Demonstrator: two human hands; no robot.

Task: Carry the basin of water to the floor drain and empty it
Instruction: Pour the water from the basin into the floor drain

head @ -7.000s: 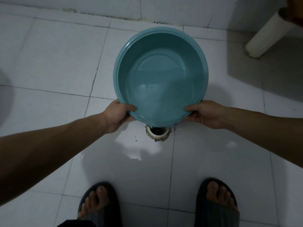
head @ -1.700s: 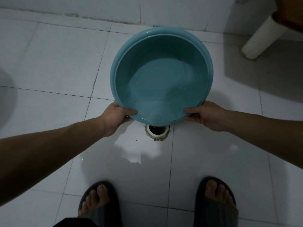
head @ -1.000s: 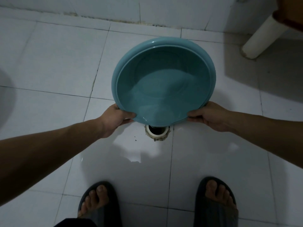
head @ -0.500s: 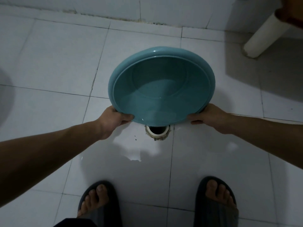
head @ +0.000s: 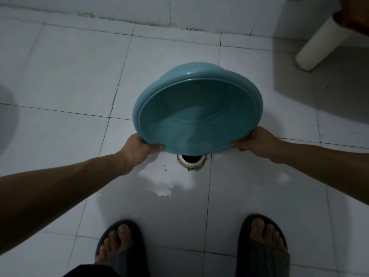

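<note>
Floor (head: pixel 65 76): large white glazed tiles, thin dark grout lines, a hairline crack along one joint at left.
Wet patch (head: pixel 159 182): glossy film on the tiles near the bottom centre, reflecting light.
Wall (head: pixel 199 11): white tiles at the top edge; dirty, stained joint where wall meets floor.
Furniture: one white cylindrical leg (head: pixel 321 43), tilted in view, at upper right, under a brown edge.
Light: dim, bluish; heavy shadow spreads beneath the leg at upper right.

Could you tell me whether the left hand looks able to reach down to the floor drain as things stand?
Probably not freely: the left hand grips the rim of the tilted basin, whose lower edge hangs right over the floor drain. It would need to let go first.
</note>
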